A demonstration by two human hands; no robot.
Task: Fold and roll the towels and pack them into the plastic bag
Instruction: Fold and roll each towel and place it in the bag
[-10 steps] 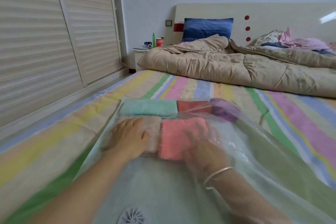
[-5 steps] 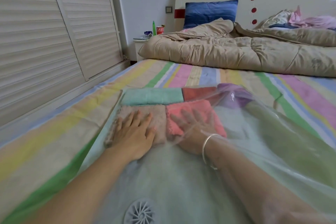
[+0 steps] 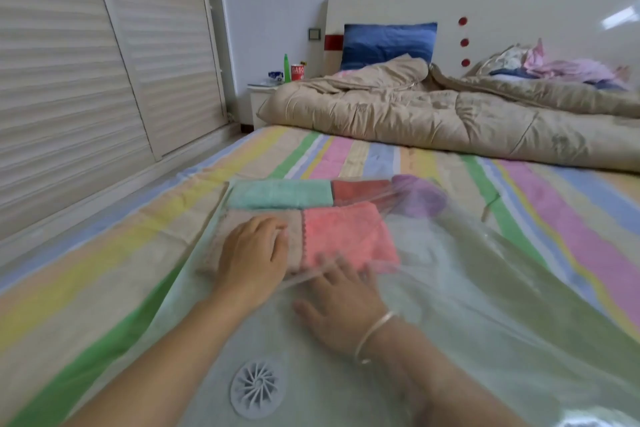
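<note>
A clear plastic bag (image 3: 467, 288) lies flat on the striped bed, with a round white valve (image 3: 257, 388) near me. Inside its far end lie folded towels: mint green (image 3: 280, 193), dark red (image 3: 360, 190), purple (image 3: 420, 199), beige (image 3: 294, 243) and pink (image 3: 346, 236). My left hand (image 3: 252, 253) lies flat on top of the bag, over the beige towel. My right hand (image 3: 341, 302), with a silver bangle on the wrist, is inside the bag with fingers spread flat just short of the pink towel's near edge.
A crumpled tan quilt (image 3: 450, 114) fills the far part of the bed, with a blue pillow (image 3: 388, 42) and a pile of clothes (image 3: 554, 66) behind it. White louvred wardrobe doors (image 3: 86, 62) run along the left. A nightstand (image 3: 266, 90) holds bottles and a can.
My right hand has slid back toward me off the pink towel to just before its near edge. My left hand stays on the beige towel. The camera view tilted up slightly.
</note>
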